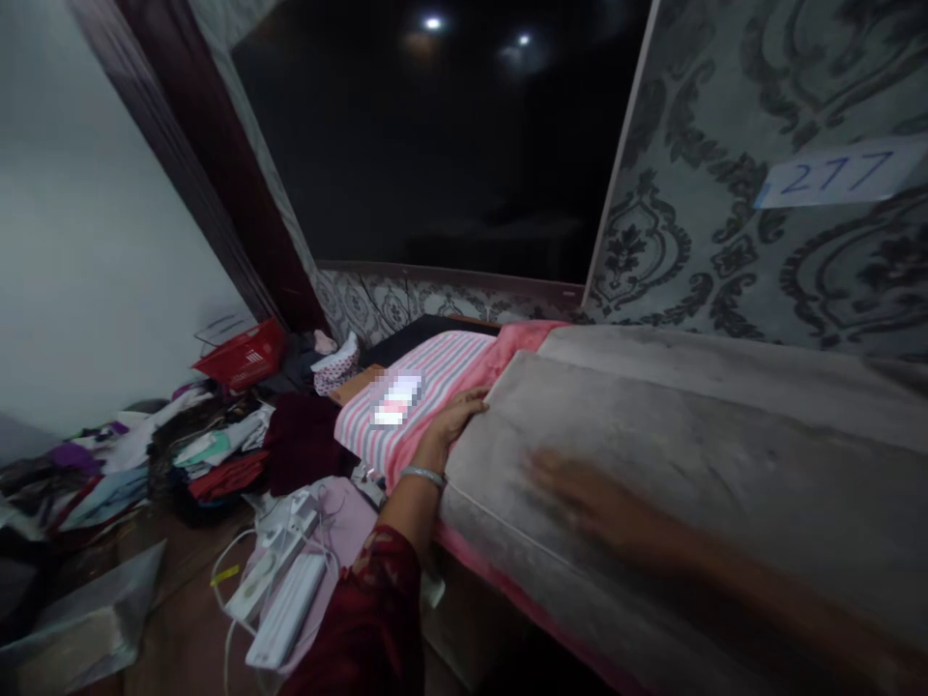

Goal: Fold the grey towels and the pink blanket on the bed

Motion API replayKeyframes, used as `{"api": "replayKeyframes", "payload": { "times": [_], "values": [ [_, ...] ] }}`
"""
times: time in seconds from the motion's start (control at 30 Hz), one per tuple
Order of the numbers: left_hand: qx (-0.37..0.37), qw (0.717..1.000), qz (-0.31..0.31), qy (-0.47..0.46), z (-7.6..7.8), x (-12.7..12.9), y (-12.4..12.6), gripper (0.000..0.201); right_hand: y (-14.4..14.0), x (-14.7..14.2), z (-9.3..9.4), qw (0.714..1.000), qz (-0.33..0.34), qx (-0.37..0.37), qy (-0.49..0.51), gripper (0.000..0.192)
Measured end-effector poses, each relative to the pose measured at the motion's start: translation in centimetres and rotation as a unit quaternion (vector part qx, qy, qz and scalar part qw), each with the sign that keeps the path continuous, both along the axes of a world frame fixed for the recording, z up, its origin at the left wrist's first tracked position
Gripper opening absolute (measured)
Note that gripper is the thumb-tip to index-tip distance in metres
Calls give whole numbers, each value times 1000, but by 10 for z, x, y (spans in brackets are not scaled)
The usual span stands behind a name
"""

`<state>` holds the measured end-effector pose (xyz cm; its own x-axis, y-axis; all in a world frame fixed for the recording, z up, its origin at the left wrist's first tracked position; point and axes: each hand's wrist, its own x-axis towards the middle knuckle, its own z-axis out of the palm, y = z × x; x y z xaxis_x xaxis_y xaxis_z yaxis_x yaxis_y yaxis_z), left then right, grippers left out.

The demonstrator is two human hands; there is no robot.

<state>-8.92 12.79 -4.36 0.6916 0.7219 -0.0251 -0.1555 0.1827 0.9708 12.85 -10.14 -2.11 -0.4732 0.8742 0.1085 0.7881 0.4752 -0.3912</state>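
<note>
My left hand (453,420) rests flat at the left end of a long grey cushion (652,435), touching its edge where it meets a pink and white striped cloth (427,377). A silver bangle sits on that wrist, and the sleeve is dark red. My right hand (580,498) lies blurred on top of the grey cushion, fingers spread, holding nothing. A pink sheet (518,340) shows under the cushion and along its front edge.
A heap of clothes (217,449) covers the floor at left, with a red basket (243,358) behind it. White power strips (282,590) and cables lie on the floor near my left arm. Patterned wallpaper with a paper label reading 277 (833,174) is at right.
</note>
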Motion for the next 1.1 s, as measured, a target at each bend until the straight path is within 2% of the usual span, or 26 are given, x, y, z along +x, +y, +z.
{"api": "replayKeyframes", "payload": {
  "times": [0.07, 0.13, 0.17, 0.2, 0.27, 0.37, 0.43, 0.47, 0.53, 0.6, 0.7, 0.77, 0.83, 0.9, 0.97, 1.03, 1.1],
  "values": [
    [-13, 1000, -5, -4, 1, 1, 1, 49, 42, 30, 2, 992, -106, 50, -42, 63],
    [-25, 1000, -11, -7, 3, 3, 1, 50, 76, 50, 0, 967, -232, 36, -95, 66],
    [-26, 1000, -11, -10, 3, 5, 1, 48, 86, 52, -2, 956, -266, 20, -119, 67],
    [-23, 1000, -11, -15, 4, 5, 1, 45, 90, 47, -3, 952, -272, 6, -137, 67],
    [-8, 1000, -9, -28, 5, 7, 0, 40, 82, 20, -6, 969, -199, 0, -148, 67],
    [5, 999, -18, -40, 6, 8, -2, 37, 44, -35, -5, 996, 4, 5, -89, 68],
    [5, 999, -25, -37, 6, 8, -3, 39, 24, -58, -1, 993, 108, -21, -36, 67],
    [4, 999, -28, -36, 6, 8, -3, 40, 20, -60, 2, 990, 139, -37, -10, 66],
    [4, 999, -33, -39, 7, 9, -4, 41, 31, -50, 7, 990, 130, -44, 37, 63],
    [-4, 998, -43, -47, 8, 9, -5, 42, 58, -27, 9, 998, 31, -6, 56, 63],
    [-38, 996, -63, -52, 9, 8, -4, 42, 100, -6, 3, 989, -146, 35, -4, 64],
    [-68, 993, -79, -51, 7, 6, -2, 49, 110, -15, -4, 983, -170, 24, -59, 67],
    [-86, 991, -91, -51, 6, 5, 1, 59, 101, -41, -9, 988, -130, 14, -84, 74],
    [-89, 990, -95, -52, 5, 4, 2, 65, 81, -72, -10, 994, -71, 8, -79, 80],
    [-83, 991, -98, -46, 7, 4, 0, 67, 60, -95, -6, 998, -6, -9, -69, 78],
    [-66, 993, -94, -40, 9, 4, -3, 60, 46, -100, 1, 995, 74, -35, -50, 69],
    [-38, 995, -81, -33, 11, 3, -7, 49, 43, -82, 9, 993, 111, -49, -15, 63]
  ]
}}
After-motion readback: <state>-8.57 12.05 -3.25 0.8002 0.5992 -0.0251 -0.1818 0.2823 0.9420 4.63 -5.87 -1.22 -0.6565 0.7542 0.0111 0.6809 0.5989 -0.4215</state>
